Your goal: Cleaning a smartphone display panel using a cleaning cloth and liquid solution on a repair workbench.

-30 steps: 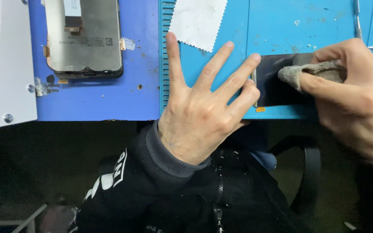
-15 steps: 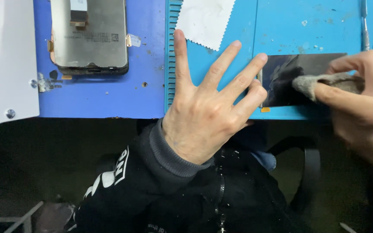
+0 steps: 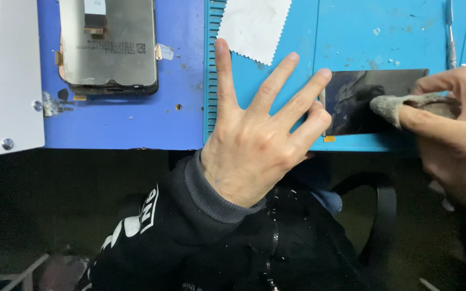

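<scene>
— Head view, start with what holds what. Any trays or boxes?

— No real containers. A teal work mat point(image 3: 351, 32) with a ridged left edge lies on a blue board point(image 3: 125, 124). On the mat lie a white cloth with a zigzag edge point(image 3: 252, 24), near the top, and a dark glossy screen panel point(image 3: 362, 99), close to the mat's near edge. On the blue board, well apart from the panel, lies a second phone display point(image 3: 109, 46), back side up, grey, with a small flex strip at its top. Thin metal tools point(image 3: 450, 32) lie at the mat's far right.

— And the left hand?

— The left hand point(image 3: 260, 145) lies flat on the mat, palm down, fingers point(image 3: 268, 89) spread wide. It grips nothing; its two rightmost fingertips touch the panel's left end.

— The right hand?

— The right hand point(image 3: 454, 134) has its fingers pinched closely around a greyish rag point(image 3: 405, 105), whose tip is pressed against the panel's right part.

— Anything else in sight?

— A black sleeve with white lettering point(image 3: 152, 226) and a grey cuff on the left arm, and a white sheet point(image 3: 4, 75) at the far left beside the blue board.
</scene>
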